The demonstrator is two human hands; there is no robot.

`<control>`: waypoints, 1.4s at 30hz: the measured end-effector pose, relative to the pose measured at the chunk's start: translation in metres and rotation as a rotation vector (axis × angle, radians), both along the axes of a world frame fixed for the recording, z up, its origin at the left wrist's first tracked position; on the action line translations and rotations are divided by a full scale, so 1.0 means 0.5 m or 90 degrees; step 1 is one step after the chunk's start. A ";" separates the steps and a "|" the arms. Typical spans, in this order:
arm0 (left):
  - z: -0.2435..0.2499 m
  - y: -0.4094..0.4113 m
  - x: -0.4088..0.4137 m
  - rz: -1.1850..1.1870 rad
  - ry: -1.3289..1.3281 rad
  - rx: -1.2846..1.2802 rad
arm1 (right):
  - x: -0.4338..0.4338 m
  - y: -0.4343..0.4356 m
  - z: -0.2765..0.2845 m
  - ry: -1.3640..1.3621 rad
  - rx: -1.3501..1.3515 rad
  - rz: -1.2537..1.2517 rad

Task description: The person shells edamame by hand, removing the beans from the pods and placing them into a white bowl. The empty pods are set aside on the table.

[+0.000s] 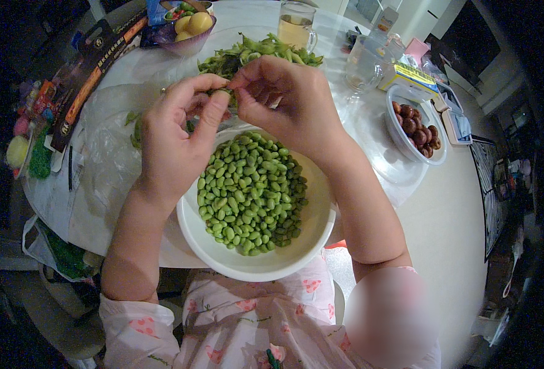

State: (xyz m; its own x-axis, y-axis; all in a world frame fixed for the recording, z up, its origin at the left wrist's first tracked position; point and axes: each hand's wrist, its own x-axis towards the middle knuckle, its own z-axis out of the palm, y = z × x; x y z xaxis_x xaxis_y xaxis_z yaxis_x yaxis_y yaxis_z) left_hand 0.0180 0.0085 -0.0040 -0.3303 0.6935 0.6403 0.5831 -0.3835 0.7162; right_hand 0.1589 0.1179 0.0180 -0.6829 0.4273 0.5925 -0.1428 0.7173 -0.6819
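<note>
Above the far rim of a white bowl (318, 217), my two hands meet at the fingertips. A green soybean pod (226, 91), mostly hidden by the fingers, is pinched between the thumb and forefinger of my left hand (179, 120). The fingertips of my right hand (290, 101) close on the pod's other end. Below them, many shelled green soybeans (249, 198) lie in the bowl, which sits at the table's near edge. A heap of green soybean pods (272, 48) lies just beyond my hands, partly covered by them.
Left of my hands, clear plastic (110, 138) covers part of the table (50, 198), with a long dark box (96, 78) farther out. A glass mug (296, 27) and a purple fruit bowl (193, 41) stand behind. Rightward are a glass pitcher (364, 69) and a tub (398, 136) of brown fruit (419, 131).
</note>
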 end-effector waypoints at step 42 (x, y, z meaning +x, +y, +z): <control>0.000 0.000 -0.009 -0.158 -0.157 -0.093 | 0.003 0.027 -0.002 -0.049 -0.319 0.172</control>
State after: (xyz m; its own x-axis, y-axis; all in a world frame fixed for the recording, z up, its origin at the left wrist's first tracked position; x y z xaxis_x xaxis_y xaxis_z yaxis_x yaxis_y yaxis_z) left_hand 0.0136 0.0083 -0.0042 -0.2725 0.8501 0.4507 0.2882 -0.3748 0.8812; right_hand 0.1606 0.1314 0.0169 -0.8397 0.4478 0.3071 -0.2128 0.2490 -0.9448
